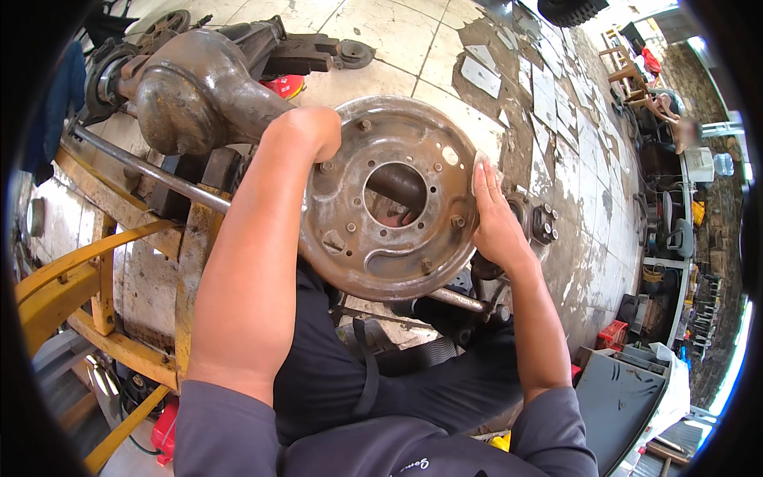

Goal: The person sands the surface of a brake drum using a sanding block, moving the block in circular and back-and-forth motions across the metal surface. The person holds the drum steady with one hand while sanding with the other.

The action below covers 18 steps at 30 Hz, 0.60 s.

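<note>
We have the metal disc (429, 224) in front of us above our lap, its large round hole facing us, a dark round part showing through it. Our left hand (316, 131) bends over the upper left rim; its fingers are tucked out of sight, so we cannot tell how they are closed. Our right hand (494, 213) lies along the right rim, its fingers straight and together; the thumb is hidden, and we cannot tell whether they grip. Just beyond our left forearm sits a bulky rusty axle housing (179, 91), with a red object (284, 85) on the floor behind it. A long rod (151, 171) runs behind that forearm, which also hides part of the yellow frame (103, 286) at our left. Just beside our right hand is a bolted metal part (544, 222), crowding that side. Broken tiles (481, 75) litter the floor (592, 246) ahead. A grey metal box (620, 401) stands to our lower right, near a red crate (612, 335), and a person (671, 119) sits far off.
</note>
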Each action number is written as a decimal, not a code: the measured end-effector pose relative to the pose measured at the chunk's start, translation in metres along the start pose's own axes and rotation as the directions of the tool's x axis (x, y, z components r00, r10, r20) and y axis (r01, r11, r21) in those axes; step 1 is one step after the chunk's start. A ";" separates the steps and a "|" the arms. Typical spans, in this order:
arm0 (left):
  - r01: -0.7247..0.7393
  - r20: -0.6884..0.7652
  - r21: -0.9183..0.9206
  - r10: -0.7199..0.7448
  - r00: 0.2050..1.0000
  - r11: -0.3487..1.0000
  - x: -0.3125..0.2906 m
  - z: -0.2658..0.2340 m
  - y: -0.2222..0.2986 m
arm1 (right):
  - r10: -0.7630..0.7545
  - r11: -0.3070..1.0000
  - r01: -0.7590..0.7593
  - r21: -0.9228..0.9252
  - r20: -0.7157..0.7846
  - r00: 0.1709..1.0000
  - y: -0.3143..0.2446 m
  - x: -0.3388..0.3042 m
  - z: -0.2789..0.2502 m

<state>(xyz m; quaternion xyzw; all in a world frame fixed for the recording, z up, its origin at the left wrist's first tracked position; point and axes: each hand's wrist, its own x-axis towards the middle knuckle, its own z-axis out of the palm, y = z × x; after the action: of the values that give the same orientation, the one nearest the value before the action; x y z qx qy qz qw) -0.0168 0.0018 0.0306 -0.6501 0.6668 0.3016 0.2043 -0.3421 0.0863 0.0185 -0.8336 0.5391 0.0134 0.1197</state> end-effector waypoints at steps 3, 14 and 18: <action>-0.001 -0.011 -0.008 0.001 1.000 1.000 -0.002 -0.001 0.001 | -0.030 1.000 0.030 0.003 -0.047 0.998 0.000 -0.016 0.006; -0.054 -0.023 0.095 0.056 0.998 0.994 0.014 0.008 -0.001 | 0.092 0.996 -0.092 -0.006 -0.039 0.995 0.005 -0.015 0.008; -0.026 -0.043 0.011 0.027 0.999 1.000 0.013 0.011 -0.010 | 0.049 0.998 -0.048 -0.036 0.014 0.999 -0.002 -0.037 0.009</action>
<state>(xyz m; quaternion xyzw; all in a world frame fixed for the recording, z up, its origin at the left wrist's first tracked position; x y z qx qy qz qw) -0.0097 0.0004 0.0125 -0.6466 0.6813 0.2864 0.1892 -0.3545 0.1226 0.0154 -0.8221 0.5580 0.0320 0.1083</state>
